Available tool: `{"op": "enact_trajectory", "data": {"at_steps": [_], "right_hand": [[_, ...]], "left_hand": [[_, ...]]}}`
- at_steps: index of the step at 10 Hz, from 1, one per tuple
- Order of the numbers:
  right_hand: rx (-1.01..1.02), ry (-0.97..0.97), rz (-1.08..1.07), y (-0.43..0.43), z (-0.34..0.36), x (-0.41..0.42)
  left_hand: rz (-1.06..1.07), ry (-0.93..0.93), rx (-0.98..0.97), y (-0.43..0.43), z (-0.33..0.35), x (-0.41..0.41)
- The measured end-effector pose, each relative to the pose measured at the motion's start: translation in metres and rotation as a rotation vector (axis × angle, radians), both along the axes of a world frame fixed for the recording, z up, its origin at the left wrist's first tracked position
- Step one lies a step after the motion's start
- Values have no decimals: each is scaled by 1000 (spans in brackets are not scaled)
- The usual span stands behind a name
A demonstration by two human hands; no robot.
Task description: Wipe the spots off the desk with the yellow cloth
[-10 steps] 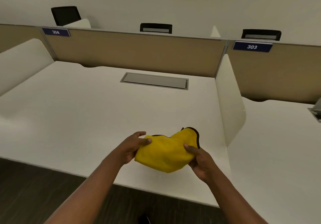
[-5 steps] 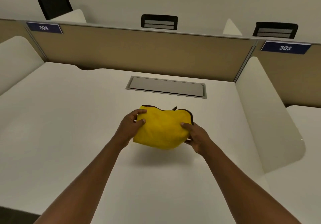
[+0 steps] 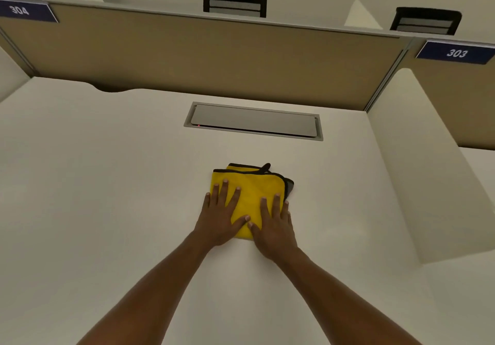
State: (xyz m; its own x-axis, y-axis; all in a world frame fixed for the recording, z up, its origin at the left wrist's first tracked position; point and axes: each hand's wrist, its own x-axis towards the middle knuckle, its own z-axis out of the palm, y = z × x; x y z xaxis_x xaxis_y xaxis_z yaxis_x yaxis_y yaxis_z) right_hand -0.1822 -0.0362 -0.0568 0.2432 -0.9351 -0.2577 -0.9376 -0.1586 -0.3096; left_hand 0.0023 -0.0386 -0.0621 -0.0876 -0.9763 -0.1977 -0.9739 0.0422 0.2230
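White desk (image 3: 107,184) in a partitioned cubicle, your left hand (image 3: 218,217) and right hand (image 3: 273,224) spread flat on the cloth (image 3: 251,192), near the hatch (image 3: 254,121), spots too faint to see.

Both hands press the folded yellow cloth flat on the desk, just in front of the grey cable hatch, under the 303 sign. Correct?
Not quite. The head view shows both hands, left hand and right hand, flat on the yellow cloth before the cable hatch, but this desk is 304; 303 marks the neighbouring bay.
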Motion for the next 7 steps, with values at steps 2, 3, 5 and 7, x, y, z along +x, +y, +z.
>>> {"op": "enact_trajectory", "data": {"at_steps": [2, 3, 5, 7], "right_hand": [[37, 56, 16, -11, 10, 5], [48, 80, 31, -11, 16, 1], [16, 58, 84, 13, 29, -25], [5, 3, 25, 69, 27, -66]], "left_hand": [[-41, -54, -5, -9, 7, 10], [-19, -40, 10, -5, 9, 6], [89, -8, 39, 21, 14, -15], [115, -21, -5, 80, 14, -56]]}}
